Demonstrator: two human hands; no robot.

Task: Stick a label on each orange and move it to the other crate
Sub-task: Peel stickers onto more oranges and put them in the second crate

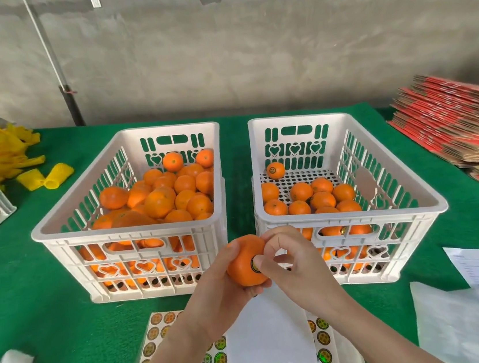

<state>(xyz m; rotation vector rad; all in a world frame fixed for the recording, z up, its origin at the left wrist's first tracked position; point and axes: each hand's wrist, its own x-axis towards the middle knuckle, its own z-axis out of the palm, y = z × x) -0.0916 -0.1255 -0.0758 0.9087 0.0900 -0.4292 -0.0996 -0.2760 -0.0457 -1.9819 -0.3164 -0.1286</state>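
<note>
Forearms are reaching up from the near edge over the sticker sheets (157,333), the left hand (218,292) cupping an orange (243,271) from below with curled fingers. The right hand (294,268) is pinning a round label (254,265) to the fruit's right face with its thumb, forefinger curling onto the top. Firm, round and probably light, the orange is likely sitting safest in that cupped wrap, hovering just near of the full left crate (129,229) and part-filled right crate (354,218).
</note>
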